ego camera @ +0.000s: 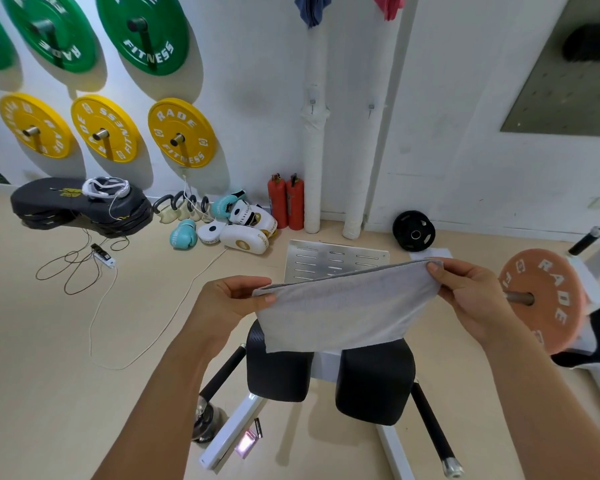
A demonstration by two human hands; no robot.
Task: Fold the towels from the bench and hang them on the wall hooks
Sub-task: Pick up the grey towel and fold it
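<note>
Two pinching hands, left (234,299) and right (471,292), gripping grey towel (343,306) corners; likely slipping, spoiling fold.

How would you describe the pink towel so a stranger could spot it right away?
Look at the white wall above the two white pipes. Two towels hang at the top edge of view; the pink towel is the right one, beside the blue towel.
</note>
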